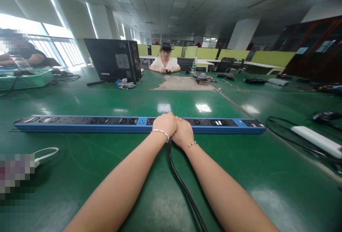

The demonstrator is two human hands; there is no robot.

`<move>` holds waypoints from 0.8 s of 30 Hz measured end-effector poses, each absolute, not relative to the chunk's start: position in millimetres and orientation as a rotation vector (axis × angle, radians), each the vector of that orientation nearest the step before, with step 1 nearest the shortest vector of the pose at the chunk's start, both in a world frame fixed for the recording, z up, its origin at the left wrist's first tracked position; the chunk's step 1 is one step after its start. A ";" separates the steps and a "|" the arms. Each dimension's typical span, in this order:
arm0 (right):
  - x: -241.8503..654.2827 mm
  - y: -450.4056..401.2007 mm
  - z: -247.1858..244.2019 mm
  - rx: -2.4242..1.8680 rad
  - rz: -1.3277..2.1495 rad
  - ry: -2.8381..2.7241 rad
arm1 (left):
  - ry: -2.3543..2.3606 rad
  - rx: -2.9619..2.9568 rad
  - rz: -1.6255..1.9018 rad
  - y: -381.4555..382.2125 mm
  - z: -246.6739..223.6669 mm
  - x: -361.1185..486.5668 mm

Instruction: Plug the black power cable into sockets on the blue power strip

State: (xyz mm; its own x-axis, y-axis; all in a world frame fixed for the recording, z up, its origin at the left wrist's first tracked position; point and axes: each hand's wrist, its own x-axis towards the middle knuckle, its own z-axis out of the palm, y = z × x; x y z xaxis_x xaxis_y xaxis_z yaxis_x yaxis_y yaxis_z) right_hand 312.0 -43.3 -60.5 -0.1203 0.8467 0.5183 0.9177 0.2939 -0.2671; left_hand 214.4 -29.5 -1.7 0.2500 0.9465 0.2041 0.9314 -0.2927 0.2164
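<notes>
A long blue power strip with black socket sections lies across the green table. Over its middle, my left hand and my right hand are pressed together, both closed. A thick black cable runs from beneath them toward the lower edge of the view. Its upper end and whatever plug may be on it are hidden by my hands. The fingers lie mostly out of sight behind the backs of the hands.
A black computer case and gloves stand farther back on the table. A green basket is far left. At right lie a white power strip and black cables. One person sits opposite, another at left.
</notes>
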 end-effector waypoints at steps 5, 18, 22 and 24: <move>325.0 -37.3 -61.4 -1.677 -0.219 -1.825 | 1.838 2.492 0.399 -19.3 1.5 218.3; 321.3 -40.3 -63.9 -1.779 -0.209 -1.756 | 1.835 2.553 0.409 -24.4 -1.6 220.8; 320.9 -38.4 -66.4 -1.745 -0.223 -1.728 | 1.841 2.445 0.330 -19.3 0.7 219.0; 320.1 -37.4 -67.5 -1.727 -0.224 -1.714 | 1.835 2.448 0.318 -18.5 1.5 219.6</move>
State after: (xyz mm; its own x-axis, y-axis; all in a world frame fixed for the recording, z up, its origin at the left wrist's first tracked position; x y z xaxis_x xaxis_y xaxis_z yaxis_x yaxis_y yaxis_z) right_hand 320.1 -37.4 -67.5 0.1163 0.8167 0.5653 0.9344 0.1030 -0.3410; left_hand 219.6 -18.5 1.5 0.2677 0.9553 0.1251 0.9417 -0.2869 0.1758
